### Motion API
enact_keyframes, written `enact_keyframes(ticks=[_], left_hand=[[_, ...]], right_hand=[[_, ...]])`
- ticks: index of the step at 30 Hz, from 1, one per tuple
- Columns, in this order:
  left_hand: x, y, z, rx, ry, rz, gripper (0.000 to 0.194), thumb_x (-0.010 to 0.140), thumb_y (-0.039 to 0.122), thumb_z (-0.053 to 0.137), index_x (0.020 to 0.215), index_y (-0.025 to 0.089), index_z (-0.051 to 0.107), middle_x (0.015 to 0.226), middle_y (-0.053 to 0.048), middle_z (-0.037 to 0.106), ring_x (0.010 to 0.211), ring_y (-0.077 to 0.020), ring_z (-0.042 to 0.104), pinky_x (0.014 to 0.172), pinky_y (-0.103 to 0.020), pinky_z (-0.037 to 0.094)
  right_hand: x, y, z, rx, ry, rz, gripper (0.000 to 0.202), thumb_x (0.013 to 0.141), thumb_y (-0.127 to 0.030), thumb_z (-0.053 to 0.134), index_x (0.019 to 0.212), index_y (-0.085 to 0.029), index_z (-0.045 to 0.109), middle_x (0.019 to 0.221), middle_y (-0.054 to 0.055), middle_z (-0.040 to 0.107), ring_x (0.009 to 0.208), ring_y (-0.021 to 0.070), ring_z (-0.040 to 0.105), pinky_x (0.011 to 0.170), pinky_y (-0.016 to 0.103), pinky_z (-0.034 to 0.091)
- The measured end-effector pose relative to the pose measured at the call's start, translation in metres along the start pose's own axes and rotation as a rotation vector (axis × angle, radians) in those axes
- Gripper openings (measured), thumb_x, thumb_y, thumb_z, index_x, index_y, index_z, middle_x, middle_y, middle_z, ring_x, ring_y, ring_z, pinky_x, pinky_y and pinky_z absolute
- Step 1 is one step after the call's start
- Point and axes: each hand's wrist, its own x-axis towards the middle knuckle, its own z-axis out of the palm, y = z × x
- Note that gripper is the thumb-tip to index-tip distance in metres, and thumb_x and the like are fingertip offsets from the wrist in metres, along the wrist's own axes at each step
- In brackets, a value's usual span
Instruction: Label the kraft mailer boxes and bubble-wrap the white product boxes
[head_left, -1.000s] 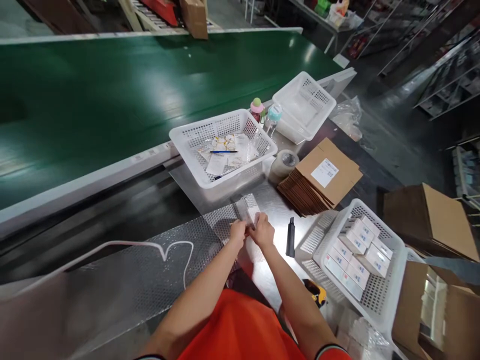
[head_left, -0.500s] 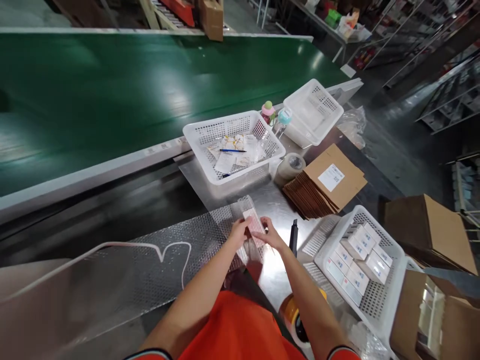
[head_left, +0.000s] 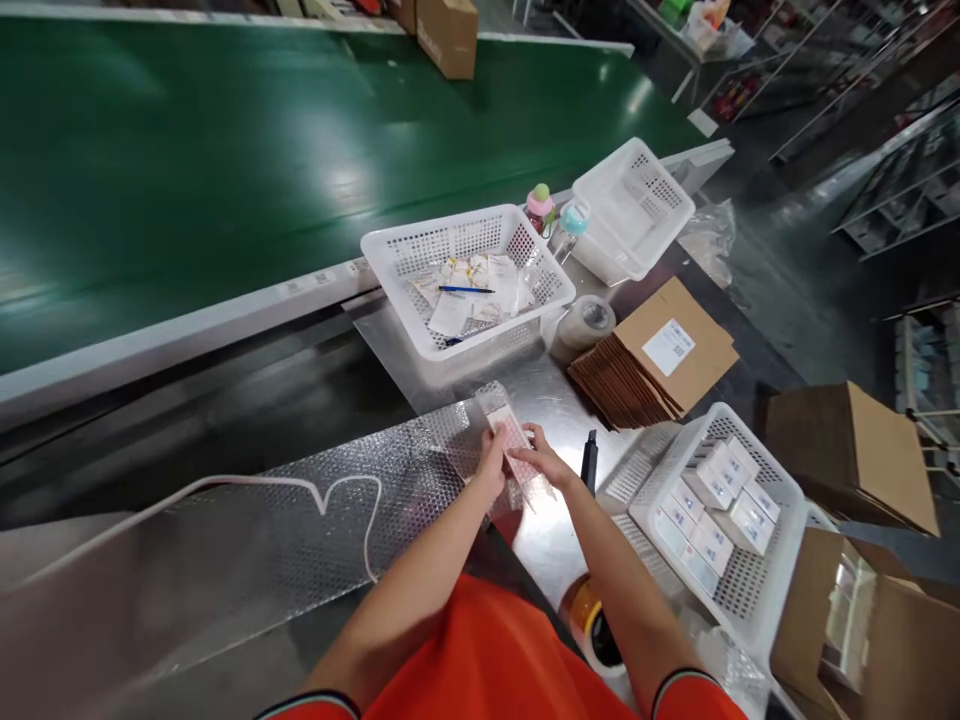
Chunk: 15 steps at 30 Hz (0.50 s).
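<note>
A small pinkish-white box [head_left: 509, 432] lies in bubble wrap [head_left: 390, 470] over the metal table. My left hand [head_left: 493, 460] grips the box's left side, while my right hand [head_left: 543, 458] has its fingers on the right side. The wrap stretches from the box toward the lower left, with a white cord-like line [head_left: 285, 480] across it. Just right of my right hand, a black cutter [head_left: 589, 460] rests on the metal surface.
Beyond my hands stand a white basket with papers and a pen [head_left: 405, 300], a tape roll [head_left: 587, 322] and stacked cardboard [head_left: 675, 340]. A basket of small white boxes [head_left: 645, 510] is at right. The green conveyor [head_left: 225, 180] runs behind.
The box and both hands have shifted slightly right in view, and wrap now shows over the box's lower end. A carton on the conveyor has moved right.
</note>
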Motion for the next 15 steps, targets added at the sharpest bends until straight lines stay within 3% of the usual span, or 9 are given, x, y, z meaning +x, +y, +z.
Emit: enact_keyframes(ticks=[6, 12, 15], left_hand=[[-0.006, -0.004, 0.008, -0.051, -0.015, 0.042, 0.044, 0.088, 0.057, 0.054, 0.12, 0.027, 0.043, 0.102, -0.006, 0.065, 0.086, -0.0222, 0.069, 0.078, -0.038, 0.057], [-0.001, 0.013, 0.033, 0.172, 0.187, -0.159, 0.055, 0.085, 0.064, 0.053, 0.126, 0.03, 0.04, 0.106, -0.009, 0.063, 0.079, -0.0236, 0.065, 0.069, -0.04, 0.053], [0.002, 0.018, 0.036, 0.232, 0.23, -0.23, 0.061, 0.08, 0.07, 0.055, 0.124, 0.03, 0.041, 0.099, -0.007, 0.064, 0.077, -0.0253, 0.065, 0.066, -0.043, 0.052]], right_hand=[[0.004, 0.007, -0.005, -0.028, -0.011, -0.031, 0.073, 0.059, -0.042, 0.083, 0.112, -0.031, 0.034, 0.098, -0.003, 0.051, 0.079, 0.0151, 0.059, 0.065, 0.028, 0.051], [0.006, -0.008, -0.017, 0.082, -0.098, 0.058, 0.069, 0.061, -0.046, 0.078, 0.111, -0.029, 0.034, 0.087, -0.005, 0.06, 0.067, 0.0173, 0.063, 0.061, 0.032, 0.053], [0.007, -0.014, -0.023, 0.093, -0.112, 0.086, 0.067, 0.061, -0.044, 0.077, 0.112, -0.029, 0.036, 0.082, -0.006, 0.063, 0.066, 0.0194, 0.065, 0.06, 0.034, 0.053]])
